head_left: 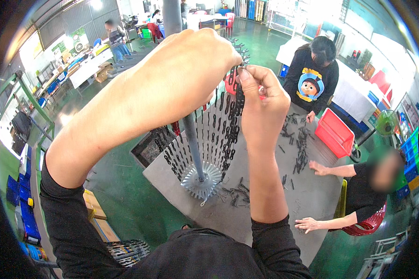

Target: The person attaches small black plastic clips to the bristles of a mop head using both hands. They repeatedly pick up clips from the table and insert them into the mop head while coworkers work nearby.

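Both arms reach up over a round hanging rack with a grey pole (193, 144). Chains of small black pieces (221, 121) hang around the pole, above a slotted silver disc (201, 180). My left hand (209, 49) is curled at the rack's top with its back toward me, its fingertips hidden. Close beside it, my right hand (266, 88) is closed, thumb and forefinger pinched at the upper end of a black chain. What sits between those fingertips is small and dark; its exact kind is hard to see. Loose black pieces (237, 193) lie on the grey table (209, 211) below.
Across the table a person in a black shirt (312, 74) stands near more black pieces (302, 144). At the right another person (363, 190) sits with both hands over the tabletop. A red bin (335, 132) rests at the table's far right, and a dark crate (151, 149) sits left of the rack.
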`<state>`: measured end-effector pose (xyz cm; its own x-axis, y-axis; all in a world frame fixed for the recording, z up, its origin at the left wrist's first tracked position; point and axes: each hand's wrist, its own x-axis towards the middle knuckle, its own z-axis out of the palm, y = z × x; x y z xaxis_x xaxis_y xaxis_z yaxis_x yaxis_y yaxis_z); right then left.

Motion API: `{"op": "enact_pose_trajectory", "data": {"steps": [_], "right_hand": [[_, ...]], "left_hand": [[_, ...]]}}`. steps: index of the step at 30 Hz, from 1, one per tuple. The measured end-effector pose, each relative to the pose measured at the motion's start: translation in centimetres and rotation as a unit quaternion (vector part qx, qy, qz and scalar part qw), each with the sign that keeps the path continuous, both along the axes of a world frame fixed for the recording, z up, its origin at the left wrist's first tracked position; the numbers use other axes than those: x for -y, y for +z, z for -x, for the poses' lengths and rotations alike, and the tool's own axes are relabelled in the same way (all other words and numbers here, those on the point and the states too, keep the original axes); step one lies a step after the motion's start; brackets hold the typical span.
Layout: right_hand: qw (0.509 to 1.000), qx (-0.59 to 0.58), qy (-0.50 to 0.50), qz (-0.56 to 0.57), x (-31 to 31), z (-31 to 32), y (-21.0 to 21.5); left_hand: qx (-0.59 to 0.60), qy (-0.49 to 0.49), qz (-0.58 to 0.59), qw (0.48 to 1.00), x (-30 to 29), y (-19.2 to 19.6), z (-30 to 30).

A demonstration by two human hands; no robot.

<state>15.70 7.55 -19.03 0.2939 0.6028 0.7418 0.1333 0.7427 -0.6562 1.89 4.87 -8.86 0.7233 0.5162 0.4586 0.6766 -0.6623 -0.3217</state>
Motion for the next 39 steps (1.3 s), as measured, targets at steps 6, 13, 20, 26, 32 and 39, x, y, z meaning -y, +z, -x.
{"op": "enact_pose_trajectory", "data": {"steps": [6,13,20,26,32,39], "right_hand": [[0.955,-0.057,0.283,0.063,-0.6,-2.4,0.7],[0.922,-0.068,0.374,0.071,-1.4,-8.1,0.0],[0.968,0.093,0.163,0.164,-3.9,-16.5,-1.3],[0.691,0.501,-0.461,0.244,-3.8,-17.5,-3.2],[0.966,0.232,-0.115,-0.008,-0.4,-6.8,-0.3],[0.980,0.150,-0.115,-0.064,0.6,-0.2,0.4]], "left_hand": [[-0.002,-0.020,-0.001,1.000,-0.2,0.1,0.3],[0.009,-0.020,-0.024,0.999,-0.9,-0.2,1.9],[0.047,-0.052,0.035,0.997,0.0,0.1,3.8],[0.073,-0.066,0.056,0.994,0.5,0.2,3.4],[0.026,-0.025,0.022,0.999,0.5,0.4,1.7],[0.015,0.012,0.023,1.000,0.4,-0.1,0.8]]}}
